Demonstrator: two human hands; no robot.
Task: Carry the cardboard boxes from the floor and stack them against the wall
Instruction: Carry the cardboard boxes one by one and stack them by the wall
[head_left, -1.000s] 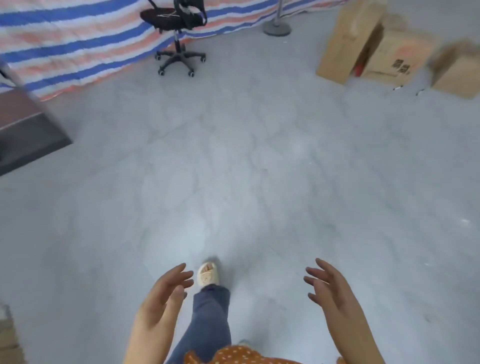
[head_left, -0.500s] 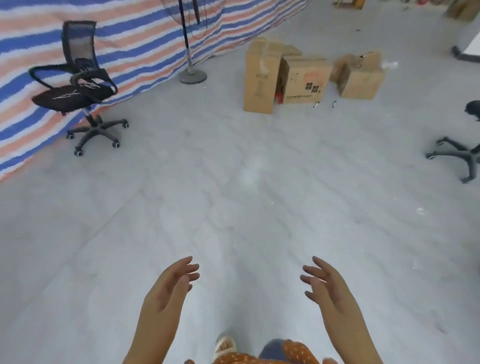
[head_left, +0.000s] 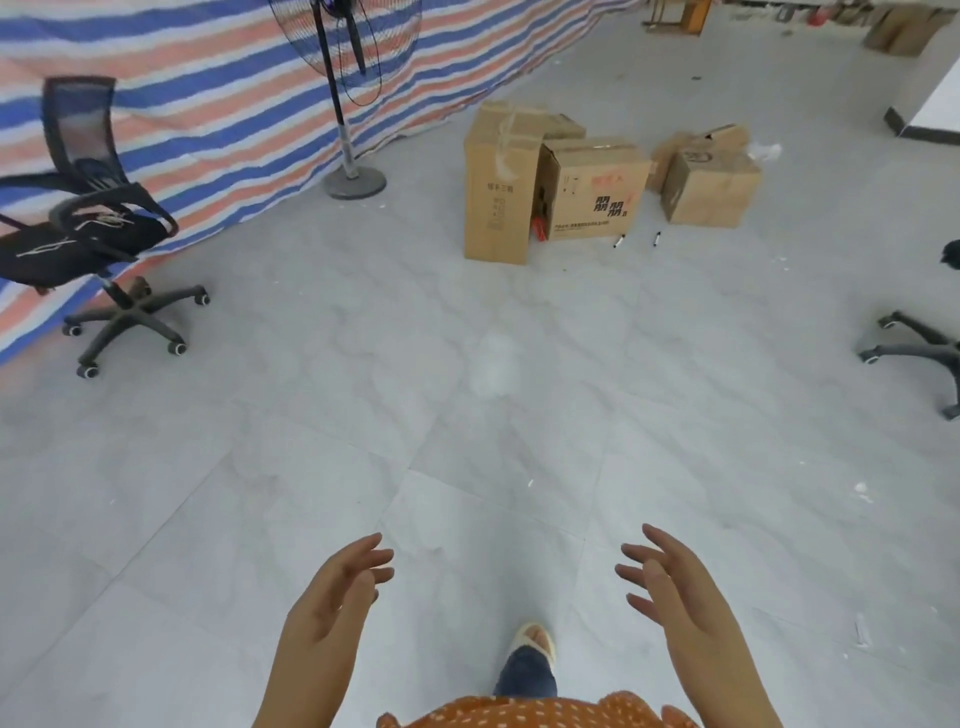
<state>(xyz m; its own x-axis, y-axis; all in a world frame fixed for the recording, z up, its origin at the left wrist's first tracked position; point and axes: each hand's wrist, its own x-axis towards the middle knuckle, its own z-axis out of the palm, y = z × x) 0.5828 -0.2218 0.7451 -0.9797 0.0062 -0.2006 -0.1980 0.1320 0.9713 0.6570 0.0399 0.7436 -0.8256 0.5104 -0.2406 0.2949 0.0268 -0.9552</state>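
Ahead, tall cardboard box (head_left: 497, 197) upright, long axis vertical

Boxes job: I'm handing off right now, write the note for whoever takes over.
Left hand: open, holds nothing.
Right hand: open, holds nothing.
Boxes: on the floor ahead, near the striped tarp. Tall box on the left, printed box close beside it, small box apart on the right. Two markers lie in front of them.
Done: nothing visible from here.
Left: walk to the boxes, lift one, carry it to the wall, stack; repeat.
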